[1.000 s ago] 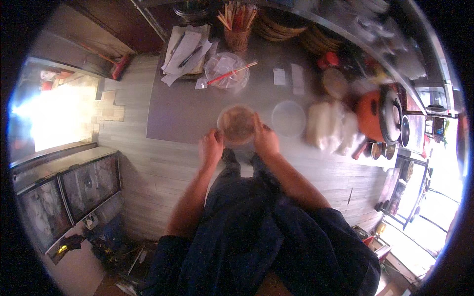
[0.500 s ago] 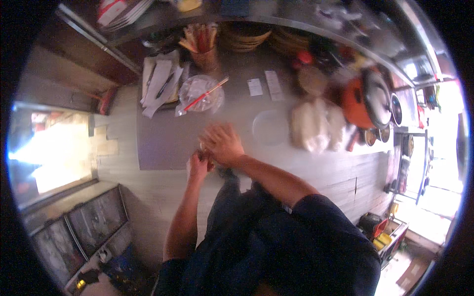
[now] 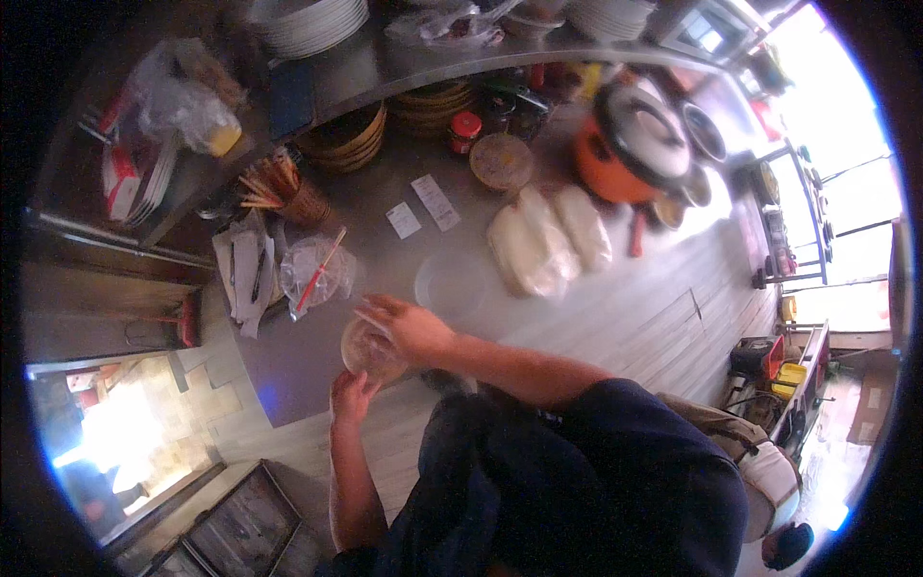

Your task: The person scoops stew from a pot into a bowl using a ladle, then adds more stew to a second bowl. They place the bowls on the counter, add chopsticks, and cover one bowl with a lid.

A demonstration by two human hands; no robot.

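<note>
A round, clear plastic container (image 3: 361, 352) sits between my hands near the front edge of the table. My left hand (image 3: 353, 392) has its fingers closed on the near rim. From the right, my right hand (image 3: 411, 329) curves over the container's far and right side, its fingers reaching across the top. Part of the container and my right fingertips are hard to make out. Just beyond my right hand lies a round translucent disc, like a lid (image 3: 450, 282). A clear plastic bag (image 3: 322, 274) with red-and-wood chopsticks (image 3: 320, 272) on it lies left of my hands.
White bags (image 3: 534, 245), an orange pot (image 3: 615, 159), a round tub (image 3: 502, 162) and a red-lidded jar (image 3: 465, 131) stand to the right. Paper slips (image 3: 435, 203) lie mid-table. A chopstick holder (image 3: 308, 204) is far left, under a shelf (image 3: 385, 67). A person (image 3: 769, 486) is at lower right.
The view has turned, so the table lies rotated. My right hand, formerly flat over the left, has shifted to the right side, and the round container now shows between them.
</note>
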